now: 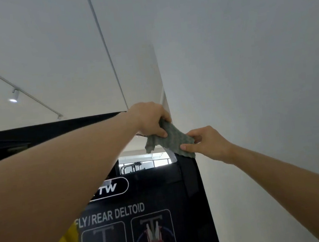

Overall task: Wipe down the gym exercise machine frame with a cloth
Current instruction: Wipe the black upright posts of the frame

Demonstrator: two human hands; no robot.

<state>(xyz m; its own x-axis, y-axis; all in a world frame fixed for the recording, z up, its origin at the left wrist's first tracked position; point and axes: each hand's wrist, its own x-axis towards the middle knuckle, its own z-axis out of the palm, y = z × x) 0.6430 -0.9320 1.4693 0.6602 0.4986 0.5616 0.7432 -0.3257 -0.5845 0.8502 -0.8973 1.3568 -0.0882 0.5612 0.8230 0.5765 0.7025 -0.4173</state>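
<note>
On the head camera I see the left hand (150, 120) gripping the upper end of the grey-green cloth (171, 139) and the right hand (207, 143) pinching its lower end, stretching it across the top right corner of the black machine frame (190, 179), above the FLY/REAR DELTOID placard (113, 213).
</note>
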